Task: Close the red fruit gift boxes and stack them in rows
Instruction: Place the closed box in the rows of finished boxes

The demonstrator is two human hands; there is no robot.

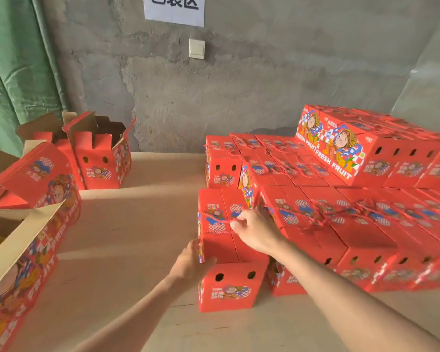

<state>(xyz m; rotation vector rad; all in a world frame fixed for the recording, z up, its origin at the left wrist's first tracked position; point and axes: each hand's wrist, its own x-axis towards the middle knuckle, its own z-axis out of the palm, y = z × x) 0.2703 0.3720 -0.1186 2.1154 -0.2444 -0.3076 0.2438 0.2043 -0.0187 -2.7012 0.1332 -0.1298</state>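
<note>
Back: rough grey concrete wall (pixel 239 85) w/ white paper sign (pixel 174 8) and white switch (pixel 196 48) below it. Green pleated curtain (pixel 18 59) at far-left corner. Tan, matte, cardboard-looking surface (pixel 137 224) carries everything.

Left side: open boxes (pixel 99 158) at far-left edge, flaps up, brown corrugated insides showing. Tipped box (pixel 36 179) leans just in front of them. Near open box (pixel 23 262) at left edge, tall flap up; sth yellow inside, can't tell what.

Right half: closed-box stack (pixel 341 217), rows tight side by side, stepping up to an upper tier (pixel 366 153) toward far-right corner. Glossy red card, cartoon print, "FRESH FRUIT" lettering, blue/white checks, two oval holes per end face, twisted red rope handles lying across lids.

Front box (pixel 229 283): lid closed, long rectangular, standing on the surface at the stack's near-left corner. It's touching its right neighbour and sticks out toward the near edge.

L hand (pixel 191 260) grips its upper-left edge, thumb on the front corner, fingers hidden behind the side wall. R hand (pixel 257 232) on the lid, fingers curled together, pinching the rope handle (pixel 216 219), which runs taut to it. R forearm crosses over neighbour boxes, hiding part of their front faces. Motion blur on far-right boxes.
</note>
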